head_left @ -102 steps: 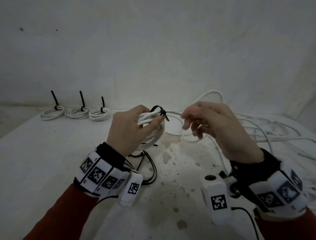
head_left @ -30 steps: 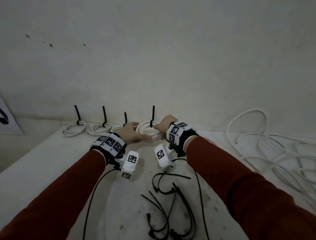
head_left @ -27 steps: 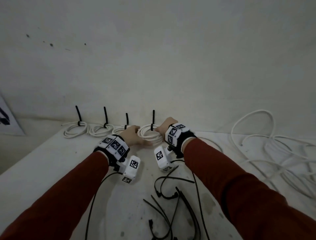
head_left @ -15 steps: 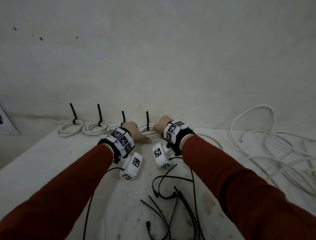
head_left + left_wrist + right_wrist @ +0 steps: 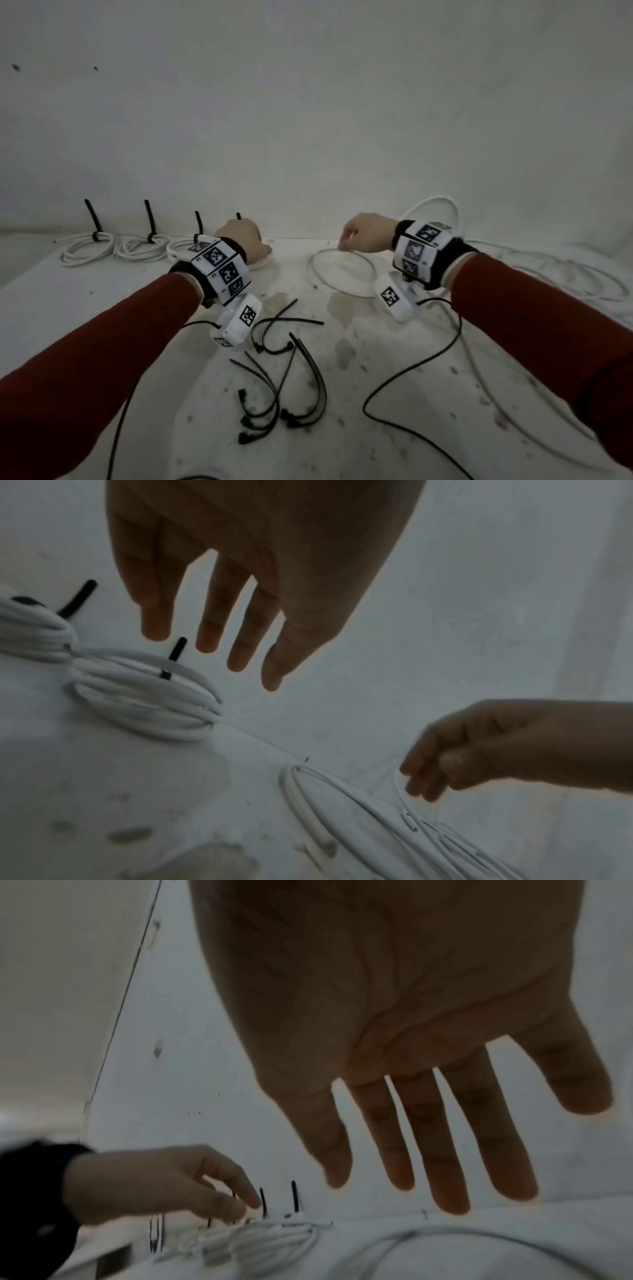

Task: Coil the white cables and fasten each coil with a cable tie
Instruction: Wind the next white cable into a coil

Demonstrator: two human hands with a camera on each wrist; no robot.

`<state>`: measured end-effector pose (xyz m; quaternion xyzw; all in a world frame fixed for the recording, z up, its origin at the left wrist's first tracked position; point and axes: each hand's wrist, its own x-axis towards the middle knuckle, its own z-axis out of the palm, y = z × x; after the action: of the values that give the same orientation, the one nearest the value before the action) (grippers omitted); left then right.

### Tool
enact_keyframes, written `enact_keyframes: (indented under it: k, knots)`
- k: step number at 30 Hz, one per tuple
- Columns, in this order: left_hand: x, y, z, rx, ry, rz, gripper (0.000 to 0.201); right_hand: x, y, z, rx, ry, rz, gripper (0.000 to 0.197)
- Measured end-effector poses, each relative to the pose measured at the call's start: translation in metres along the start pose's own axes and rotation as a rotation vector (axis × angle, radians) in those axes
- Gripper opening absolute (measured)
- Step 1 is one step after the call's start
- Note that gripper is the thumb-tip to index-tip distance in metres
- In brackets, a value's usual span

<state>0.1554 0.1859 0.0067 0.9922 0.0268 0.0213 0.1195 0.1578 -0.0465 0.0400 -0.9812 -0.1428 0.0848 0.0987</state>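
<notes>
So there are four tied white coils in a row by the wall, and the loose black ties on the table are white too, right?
Not quite. The four tied coils do sit in a row by the wall, but the loose cable ties on the table are black, not white. The head view shows this.

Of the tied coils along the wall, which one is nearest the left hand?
The rightmost coil, lying just below the left hand. The other three sit farther left in the row, clear of the hand.
</notes>
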Motion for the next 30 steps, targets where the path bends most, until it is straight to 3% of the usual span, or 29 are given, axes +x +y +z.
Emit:
enact_keyframes:
  k: [4,8,13,16,18,21,25,30]
  knots:
    - [-0.012,0.022,0.008,-0.034,-0.039,0.142,0.032,-0.046,0.027,0.010,-0.222,-0.217,0.061,0.050]
    - [-0.028,0.052,0.019,-0.055,-0.068,0.363,0.028,-0.070,0.043,0.026,-0.138,-0.354,0.095,0.040]
    - [-0.051,0.095,0.026,-0.082,-0.178,0.597,0.048,-0.088,0.036,0.015,-0.093,-0.373,0.090,0.035]
    - [-0.061,0.112,0.027,-0.056,-0.262,0.681,0.060,-0.103,0.025,-0.006,-0.244,-0.436,0.054,0.027]
    - [-0.069,0.120,0.022,-0.073,-0.290,0.748,0.051,-0.111,0.023,-0.025,-0.189,-0.334,-0.034,0.018]
    - [-0.080,0.131,0.000,-0.348,-0.211,0.801,0.019,-0.129,0.023,-0.063,-0.095,0.014,-0.196,0.017]
    - [-0.086,0.139,-0.047,-0.732,0.125,0.795,0.027,-0.152,0.024,-0.102,0.163,0.370,-0.309,0.022]
    - [-0.091,0.145,-0.101,-1.046,0.283,0.767,0.031,-0.167,0.035,-0.124,0.558,0.604,-0.270,0.034]
